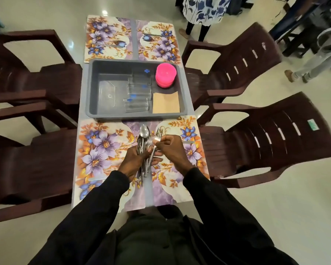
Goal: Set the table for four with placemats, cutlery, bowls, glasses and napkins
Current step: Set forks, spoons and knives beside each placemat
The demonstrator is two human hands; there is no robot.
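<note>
Left hand grips cutlery bundle above near placemats on the surface, right hand pinches a fork at its top; blue marks on glasses and green label on chair illegible.

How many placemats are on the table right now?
4 placemats: one far left, one far right, beyond the gray tray; one near left, one near right, in front of it. None looks hidden.

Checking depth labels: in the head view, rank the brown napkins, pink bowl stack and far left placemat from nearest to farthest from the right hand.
From the right hand:
1. Brown napkins, near right corner of the tray.
2. Pink bowl stack, tray's far right corner.
3. Far left placemat, beyond the tray.
</note>
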